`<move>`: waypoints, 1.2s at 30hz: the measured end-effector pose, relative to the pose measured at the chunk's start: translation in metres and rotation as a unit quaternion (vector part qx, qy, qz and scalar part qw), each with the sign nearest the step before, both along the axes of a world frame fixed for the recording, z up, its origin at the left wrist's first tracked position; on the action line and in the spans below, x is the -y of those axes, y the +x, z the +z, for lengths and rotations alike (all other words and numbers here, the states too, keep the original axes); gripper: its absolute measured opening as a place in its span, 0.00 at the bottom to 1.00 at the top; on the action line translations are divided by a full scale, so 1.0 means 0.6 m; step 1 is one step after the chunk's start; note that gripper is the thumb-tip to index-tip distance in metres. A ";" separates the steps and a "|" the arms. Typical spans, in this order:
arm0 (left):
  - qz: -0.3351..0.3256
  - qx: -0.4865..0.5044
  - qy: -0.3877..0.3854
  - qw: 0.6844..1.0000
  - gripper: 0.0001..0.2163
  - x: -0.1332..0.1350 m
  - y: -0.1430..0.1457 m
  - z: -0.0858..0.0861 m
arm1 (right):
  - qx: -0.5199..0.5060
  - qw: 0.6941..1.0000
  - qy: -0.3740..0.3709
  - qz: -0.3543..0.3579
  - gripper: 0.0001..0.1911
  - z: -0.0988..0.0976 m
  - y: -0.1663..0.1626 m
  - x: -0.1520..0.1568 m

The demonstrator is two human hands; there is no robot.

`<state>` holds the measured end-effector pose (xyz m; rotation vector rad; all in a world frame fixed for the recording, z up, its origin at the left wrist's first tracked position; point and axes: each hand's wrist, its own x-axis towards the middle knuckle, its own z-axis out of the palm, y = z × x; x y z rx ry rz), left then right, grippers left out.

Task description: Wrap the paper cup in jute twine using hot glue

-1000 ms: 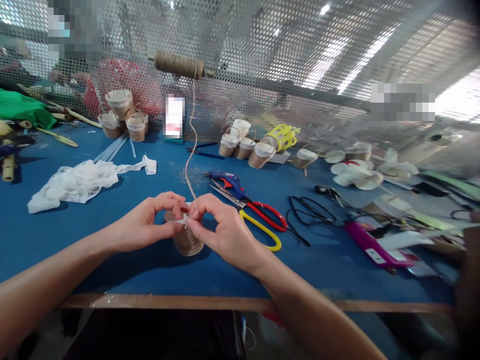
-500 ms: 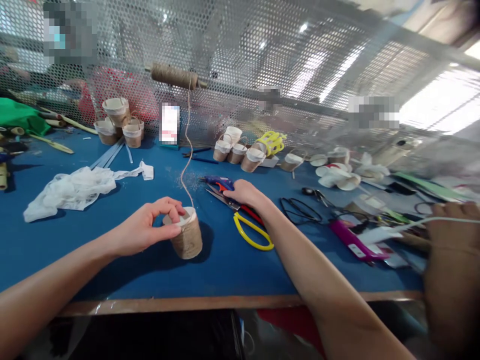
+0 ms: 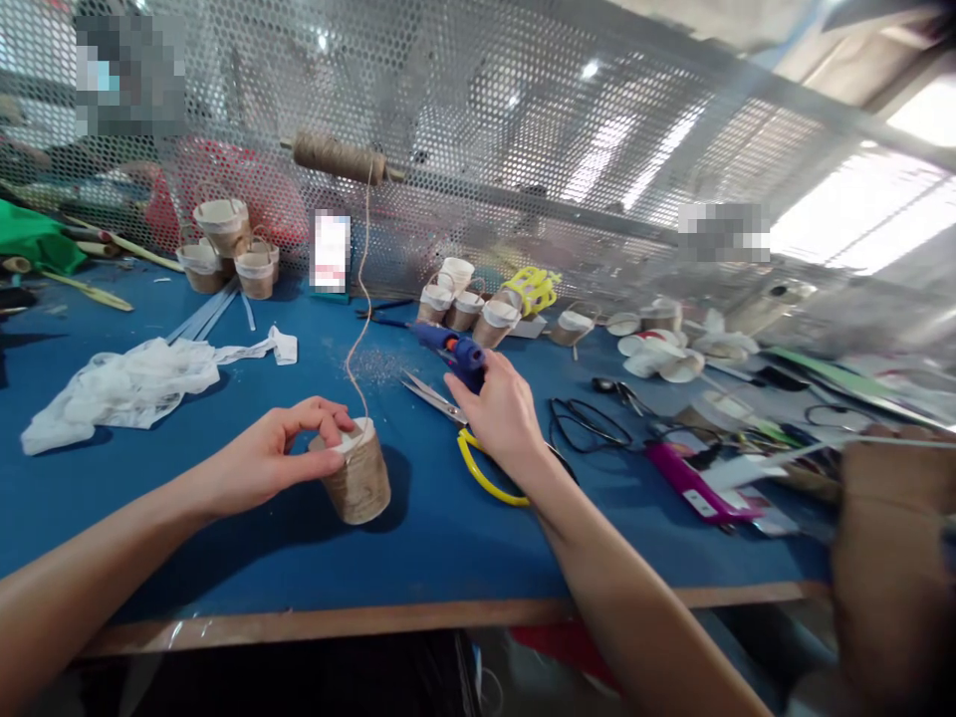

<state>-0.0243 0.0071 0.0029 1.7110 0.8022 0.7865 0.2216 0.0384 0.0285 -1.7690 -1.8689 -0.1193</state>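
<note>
Near the front edge of the blue table (image 3: 418, 558), a small twine-wrapped cup (image 3: 357, 481) stands tilted, its rough jute sides tapering downward and a white band at its rim. The left hand (image 3: 269, 460) pinches that rim between thumb and fingertips, closed lightly on it. A thin twine strand (image 3: 357, 329) climbs from the cup to a twine spool (image 3: 335, 157) mounted on the perforated metal screen (image 3: 478, 149). The right hand (image 3: 502, 413) is curled around the grip of a blue glue gun (image 3: 457, 351), its nozzle pointing away toward the screen. By my reading, the wrapping is at the fixing stage: the gun would have to be brought round to the rim while the cup is held steady. Yellow-and-red scissors (image 3: 478, 460) lie just under the right wrist, partly hidden. Farther off sit clusters of finished cups (image 3: 464, 304), a crumpled white fabric heap (image 3: 123, 383), black scissors (image 3: 590, 423), and another person's blurred hand (image 3: 888, 528) at the right.
</note>
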 end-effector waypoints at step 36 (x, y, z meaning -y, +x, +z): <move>0.095 0.099 -0.165 0.977 0.07 -0.003 0.017 0.000 | -0.213 0.921 -0.288 0.153 0.12 0.041 -0.001 0.087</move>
